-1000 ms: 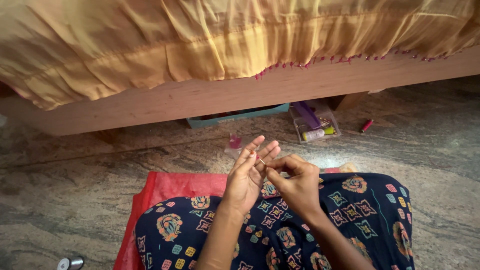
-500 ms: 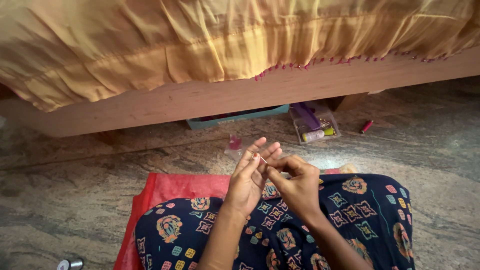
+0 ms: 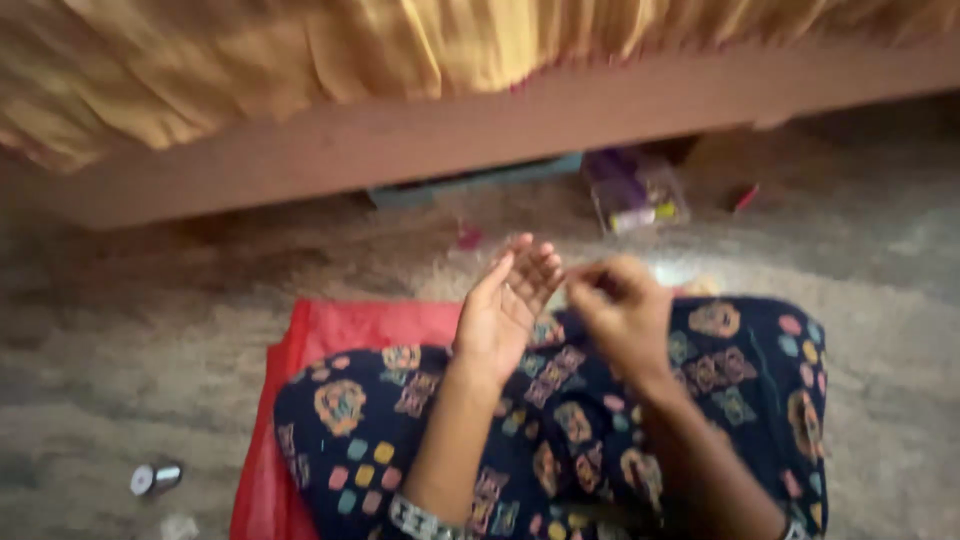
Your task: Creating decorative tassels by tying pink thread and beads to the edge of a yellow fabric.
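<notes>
Item, frame centre: left hand [image 3: 505, 310] held up, grip released, fingers spread. Right hand [image 3: 620, 310] pinched; contents blurred, cannot be told. Judged mid fine finger-work; steadiness called for.

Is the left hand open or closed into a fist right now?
Open. The left hand has its palm turned toward the right hand, fingers extended upward and slightly curled. The frame is too blurred to tell whether it holds anything.

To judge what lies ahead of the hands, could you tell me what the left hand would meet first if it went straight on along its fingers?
Probably the small pink thing on the floor; depth is unclear in this blur.
</notes>
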